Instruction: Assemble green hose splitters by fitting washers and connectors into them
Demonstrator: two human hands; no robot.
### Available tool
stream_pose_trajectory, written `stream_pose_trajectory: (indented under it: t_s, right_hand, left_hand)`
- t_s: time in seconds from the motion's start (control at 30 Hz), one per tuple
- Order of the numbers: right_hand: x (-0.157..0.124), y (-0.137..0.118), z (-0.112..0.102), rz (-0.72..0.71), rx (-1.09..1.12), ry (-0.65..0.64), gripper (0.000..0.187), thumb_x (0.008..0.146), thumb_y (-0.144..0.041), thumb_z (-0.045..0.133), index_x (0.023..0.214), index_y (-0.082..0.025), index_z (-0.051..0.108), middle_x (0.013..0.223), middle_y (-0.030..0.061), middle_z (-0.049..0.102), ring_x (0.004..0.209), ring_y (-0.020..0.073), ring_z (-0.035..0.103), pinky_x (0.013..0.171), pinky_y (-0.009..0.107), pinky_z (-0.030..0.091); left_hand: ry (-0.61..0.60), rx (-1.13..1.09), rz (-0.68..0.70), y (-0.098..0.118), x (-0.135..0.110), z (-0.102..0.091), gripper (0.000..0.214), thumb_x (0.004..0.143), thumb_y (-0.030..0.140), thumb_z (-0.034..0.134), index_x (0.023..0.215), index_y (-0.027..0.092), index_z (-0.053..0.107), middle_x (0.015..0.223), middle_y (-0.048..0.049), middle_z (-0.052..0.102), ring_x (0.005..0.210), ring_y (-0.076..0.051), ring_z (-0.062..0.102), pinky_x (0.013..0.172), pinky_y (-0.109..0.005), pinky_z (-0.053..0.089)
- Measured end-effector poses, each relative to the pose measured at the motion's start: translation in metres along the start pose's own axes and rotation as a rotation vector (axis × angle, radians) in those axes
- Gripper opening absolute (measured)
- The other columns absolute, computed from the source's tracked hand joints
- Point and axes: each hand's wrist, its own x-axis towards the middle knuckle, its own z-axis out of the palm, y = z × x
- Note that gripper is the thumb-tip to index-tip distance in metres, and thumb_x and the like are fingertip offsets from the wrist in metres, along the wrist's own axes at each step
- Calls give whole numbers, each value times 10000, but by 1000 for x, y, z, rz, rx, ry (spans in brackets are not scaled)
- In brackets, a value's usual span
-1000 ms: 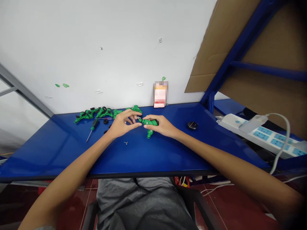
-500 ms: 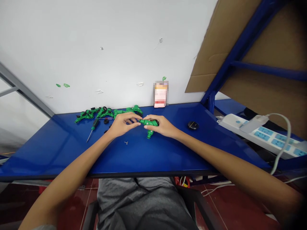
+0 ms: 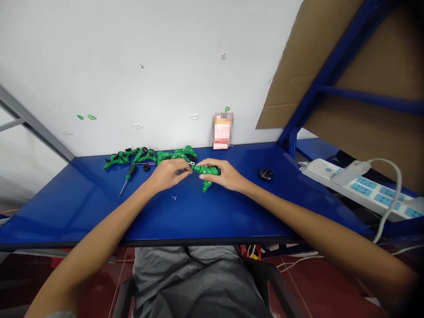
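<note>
My right hand (image 3: 227, 174) is closed around a green plastic Y-shaped hose connector (image 3: 207, 170), with one branch pointing toward me and another toward my left hand. At that left end, my left hand (image 3: 169, 173) has its fingers pinched together. A small white ring-like piece (image 3: 192, 163) shows at its fingertips, right beside the connector's end. On the table below lie a few tiny screws (image 3: 174, 197).
Several green connectors (image 3: 145, 155) with black parts lie along the wall. A green-handled screwdriver (image 3: 128, 176) and a black ring (image 3: 146, 168) lie to the left. On the right are a round black object (image 3: 266, 173) and a white power strip (image 3: 361, 185). A blurred phone-like object (image 3: 222, 131) leans on the wall.
My left hand has drawn slightly left from the connector's end, and a small white piece now shows at its fingertips. My right hand holds the connector almost still.
</note>
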Motion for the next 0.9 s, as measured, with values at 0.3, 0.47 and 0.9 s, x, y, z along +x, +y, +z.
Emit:
stream_pose_trajectory:
  t_s: [0.3, 0.47, 0.9]
  right_hand:
    - [-2, 4, -2, -207, -352, 107, 314, 1015, -380, 707, 1287, -226, 742, 1079, 78, 784, 859, 220, 685, 796, 353, 519]
    - [-6, 5, -7, -498, -772, 157, 287, 1106, -260, 571, 1337, -240, 741, 1055, 96, 766, 937, 245, 675, 837, 385, 513]
    - [-6, 11, -15, -576, -931, 100, 412, 1123, -223, 485, 1477, -329, 669, 1189, 86, 772, 946, 258, 594, 832, 434, 466]
  left_hand:
    - [70, -219, -175, 15, 4, -8, 338, 957, 405, 777, 1229, 207, 751, 1110, -75, 786, 767, -125, 725, 560, -185, 539]
    - [7, -514, -323, 21, 2, 3, 352, 937, 480, 804, 1097, 169, 760, 712, -3, 705, 548, -114, 643, 452, -187, 515]
    - [117, -460, -212, 30, 0, 5, 357, 936, 514, 821, 975, 160, 811, 809, -52, 755, 625, -132, 695, 520, -217, 555]
